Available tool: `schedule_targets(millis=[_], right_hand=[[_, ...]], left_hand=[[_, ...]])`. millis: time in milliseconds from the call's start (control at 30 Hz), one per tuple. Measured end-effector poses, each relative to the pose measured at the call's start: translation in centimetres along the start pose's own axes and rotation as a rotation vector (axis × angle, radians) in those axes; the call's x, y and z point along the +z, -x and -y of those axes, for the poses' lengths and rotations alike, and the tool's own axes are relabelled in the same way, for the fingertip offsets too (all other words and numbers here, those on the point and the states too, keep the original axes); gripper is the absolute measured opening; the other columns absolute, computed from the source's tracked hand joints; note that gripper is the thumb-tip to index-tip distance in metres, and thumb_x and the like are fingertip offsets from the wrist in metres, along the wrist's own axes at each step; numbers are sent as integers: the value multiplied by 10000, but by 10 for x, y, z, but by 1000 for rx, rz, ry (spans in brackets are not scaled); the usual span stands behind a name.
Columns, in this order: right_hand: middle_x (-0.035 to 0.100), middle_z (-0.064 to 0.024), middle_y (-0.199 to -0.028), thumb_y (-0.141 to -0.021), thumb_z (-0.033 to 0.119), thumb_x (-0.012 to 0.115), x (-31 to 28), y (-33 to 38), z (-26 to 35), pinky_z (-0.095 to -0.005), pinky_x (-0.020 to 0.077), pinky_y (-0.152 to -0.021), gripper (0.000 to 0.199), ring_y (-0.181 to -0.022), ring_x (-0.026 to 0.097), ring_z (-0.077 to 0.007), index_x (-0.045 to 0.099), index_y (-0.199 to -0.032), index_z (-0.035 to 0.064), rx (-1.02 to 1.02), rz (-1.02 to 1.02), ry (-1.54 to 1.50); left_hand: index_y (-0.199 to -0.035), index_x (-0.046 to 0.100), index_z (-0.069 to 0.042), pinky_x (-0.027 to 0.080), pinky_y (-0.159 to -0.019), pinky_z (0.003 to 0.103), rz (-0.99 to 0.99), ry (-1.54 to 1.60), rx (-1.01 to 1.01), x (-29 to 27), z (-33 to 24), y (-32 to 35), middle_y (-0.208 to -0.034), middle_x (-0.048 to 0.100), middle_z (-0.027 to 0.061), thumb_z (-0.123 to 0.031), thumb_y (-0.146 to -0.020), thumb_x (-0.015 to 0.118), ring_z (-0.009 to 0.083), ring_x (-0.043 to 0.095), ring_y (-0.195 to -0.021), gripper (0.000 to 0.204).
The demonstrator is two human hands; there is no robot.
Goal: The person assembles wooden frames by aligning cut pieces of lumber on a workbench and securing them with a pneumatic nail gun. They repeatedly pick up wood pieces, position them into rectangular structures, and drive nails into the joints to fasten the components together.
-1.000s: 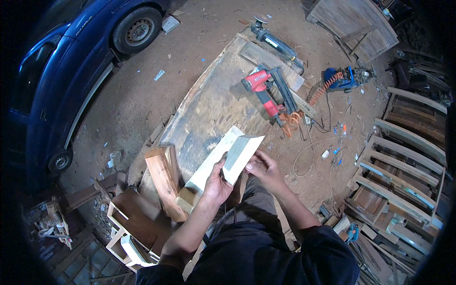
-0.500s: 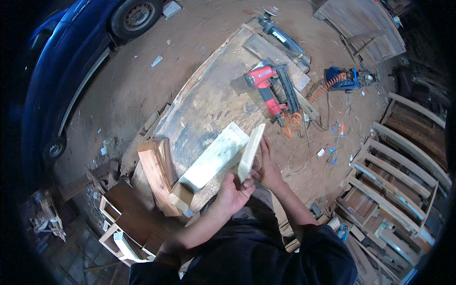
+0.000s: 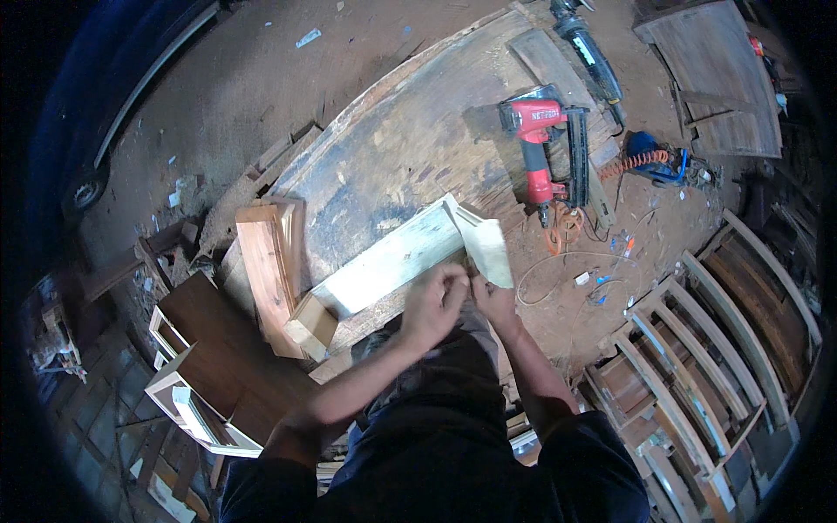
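Observation:
My right hand (image 3: 494, 299) is closed on the lower end of a short pale wooden board (image 3: 488, 253), which stands at the right end of a longer whitish board (image 3: 379, 266). Close beside it, my left hand (image 3: 433, 307) is closed with its fingers curled. Whether it holds anything I cannot make out. The long board lies slantwise on a worn wooden worktop (image 3: 392, 148); its left end meets a small wooden block (image 3: 312, 326). Reddish-brown boards (image 3: 261, 275) stand next to that block. A red and black nail gun (image 3: 534, 122) lies beyond my hands to the right.
A blue angle grinder (image 3: 591, 59) lies at the worktop's far right. An orange coiled hose (image 3: 635, 162) runs near it. Slatted wooden frames (image 3: 697, 349) stand at the right. A brown wooden case (image 3: 231, 349) sits at the left, and a blue car (image 3: 96, 78) is farther off.
The short board has tipped over to the right, and its broad face now shows. My left hand has come off its lower end. The whole view has shifted, bringing the worktop nearer.

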State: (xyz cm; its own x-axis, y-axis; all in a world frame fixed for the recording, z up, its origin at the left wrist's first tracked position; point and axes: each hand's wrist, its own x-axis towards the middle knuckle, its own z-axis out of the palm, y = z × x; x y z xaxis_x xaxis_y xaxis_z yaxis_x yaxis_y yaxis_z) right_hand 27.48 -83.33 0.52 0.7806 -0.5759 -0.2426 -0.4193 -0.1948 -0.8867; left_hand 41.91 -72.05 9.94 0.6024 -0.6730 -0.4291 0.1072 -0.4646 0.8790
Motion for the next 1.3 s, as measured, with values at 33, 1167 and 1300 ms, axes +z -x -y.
schedule_targets(millis=[33,1167,1300], right_hand=[[608,-245,-1343,-898,66,653,-1,-15,8,-387,481,-1023,552,-1209,621,-378,520,-1428,-17,-54,-9,55],[612,-237,-1359,-801,77,777,-6,-42,40,-433,512,-1029,624,-1220,617,-402,569,-1385,2,-174,-117,139],[609,-235,-1368,-794,76,773,-5,-43,33,-439,508,-1037,615,-1224,614,-404,579,-1374,7,-204,-119,157]], left_hand=[[-1144,633,-1,519,-871,444,-214,-257,263,-2,23,-14,-1031,677,187,-208,-930,701,364,645,-1011,306],[-1409,537,-31,249,-1182,505,-70,-875,295,26,94,-117,-1453,469,85,-395,-788,701,310,422,-1342,739],[-1417,520,-37,257,-1170,499,-88,-843,269,27,90,-116,-1431,477,83,-408,-801,704,306,422,-1338,742]])
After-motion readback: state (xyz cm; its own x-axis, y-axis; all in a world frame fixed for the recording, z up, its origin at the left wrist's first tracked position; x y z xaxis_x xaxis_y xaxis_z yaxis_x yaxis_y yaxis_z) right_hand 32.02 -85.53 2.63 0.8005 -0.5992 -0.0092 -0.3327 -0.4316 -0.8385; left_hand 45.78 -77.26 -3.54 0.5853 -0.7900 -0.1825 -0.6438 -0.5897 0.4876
